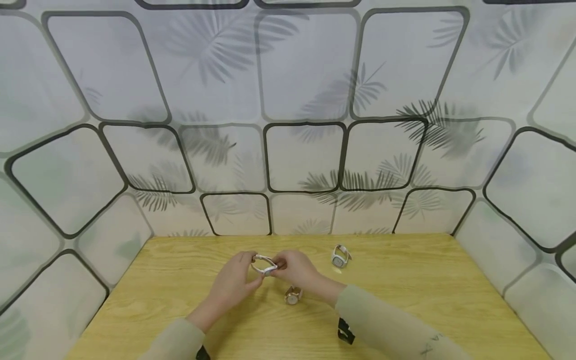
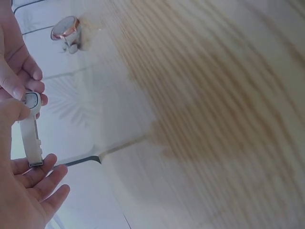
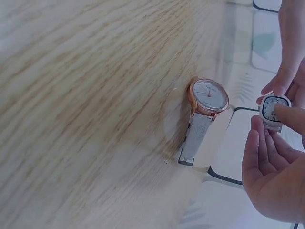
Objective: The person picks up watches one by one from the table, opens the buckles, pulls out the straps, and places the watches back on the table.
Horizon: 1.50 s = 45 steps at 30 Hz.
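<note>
Work on the white watch (image 1: 269,270) looked midway to you, judging by how it sat between both hands, lifted off the table (image 1: 405,285) and not yet set down. Your left hand (image 1: 231,281) had its index finger and thumb closed on it from the left, while the other left fingers were spread apart near the end of the strap (image 2: 31,140). Your right hand (image 1: 297,267) pinched the opposite side, its thumb lying over the dial (image 3: 270,108). The strap curved round into a loop, but you couldn't tell from these views whether the buckle was fastened, so that part could not be counted as finished.

Two more lay on the table, touched by neither hand: the gold watch (image 1: 292,298), nearer you and just below the right hand, and the far watch (image 1: 338,261), off to the right with its strap standing in a curve. Whether those two were already dealt with or were left to do, you couldn't judge; releasing the white watch, at least, was plainly outstanding.
</note>
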### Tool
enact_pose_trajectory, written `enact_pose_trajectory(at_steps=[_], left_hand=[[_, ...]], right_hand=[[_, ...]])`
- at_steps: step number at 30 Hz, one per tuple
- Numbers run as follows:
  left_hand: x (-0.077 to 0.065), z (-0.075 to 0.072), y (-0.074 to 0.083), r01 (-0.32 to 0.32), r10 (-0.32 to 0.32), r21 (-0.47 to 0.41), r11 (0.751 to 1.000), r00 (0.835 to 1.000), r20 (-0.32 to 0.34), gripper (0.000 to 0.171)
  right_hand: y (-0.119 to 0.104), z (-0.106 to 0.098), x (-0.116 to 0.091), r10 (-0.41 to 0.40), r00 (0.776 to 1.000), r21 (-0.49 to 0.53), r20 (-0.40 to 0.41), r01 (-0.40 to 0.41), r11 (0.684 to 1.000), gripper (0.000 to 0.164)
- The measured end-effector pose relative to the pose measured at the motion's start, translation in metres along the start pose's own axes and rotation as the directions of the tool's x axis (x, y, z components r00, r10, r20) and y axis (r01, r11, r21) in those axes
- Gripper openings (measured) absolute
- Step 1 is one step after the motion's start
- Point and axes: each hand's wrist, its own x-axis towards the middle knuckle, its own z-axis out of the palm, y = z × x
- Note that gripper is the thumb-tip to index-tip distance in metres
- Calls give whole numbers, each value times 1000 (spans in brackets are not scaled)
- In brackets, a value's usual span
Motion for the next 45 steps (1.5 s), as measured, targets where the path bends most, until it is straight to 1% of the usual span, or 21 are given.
enact_pose_trajectory(at_steps=[3,7,9,11,13,15,18,20,24,26,30,31,33,37,39,42,45], left_hand=[[1,0,5,13,-13,-51,999,1000,9,54],[2,1,11,48,-43,-134,990,998,36,56],[3,2,13,54,-48,-172,984,998,40,56],[4,4,16,62,-54,-222,973,998,42,56],[5,5,18,70,-60,-286,956,997,41,55],[6,7,20,89,-77,-358,930,996,48,53],[8,8,22,129,-108,-453,882,992,71,53],[10,9,23,160,-128,-499,852,987,99,54],[11,8,27,197,-132,-572,797,979,153,57],[11,7,29,203,-118,-608,767,977,177,57],[10,4,33,210,-79,-678,704,973,219,59],[11,4,34,216,-72,-695,685,970,230,60],[10,3,36,235,-65,-722,651,964,256,59],[10,3,40,270,-51,-755,598,953,300,59],[9,2,42,291,-51,-759,583,945,323,56],[7,1,46,340,-73,-754,561,928,364,50],[6,0,50,389,-110,-754,529,913,394,43]], right_hand=[[1,-5,-5,6,1000,28,0,-6,1000,26],[3,-9,-12,48,999,103,7,-49,993,30],[5,-12,-16,66,998,137,9,-66,988,32],[6,-14,-19,83,996,170,8,-84,982,34],[8,-16,-21,96,995,209,9,-95,973,34],[9,-17,-24,110,994,257,11,-109,960,34],[10,-19,-28,141,990,343,23,-141,929,32],[10,-19,-30,165,986,401,31,-164,901,32],[8,-22,-35,210,977,468,45,-206,860,32],[6,-23,-38,225,973,477,50,-222,851,31],[7,-25,-42,233,970,471,63,-235,850,28],[8,-26,-43,233,970,479,68,-236,846,28],[10,-27,-45,234,969,486,77,-242,840,27],[15,-28,-52,256,962,505,94,-268,821,27],[16,-29,-55,269,957,515,105,-284,809,28],[17,-30,-61,275,954,535,122,-297,791,29],[17,-32,-67,271,952,550,143,-304,778,30]])
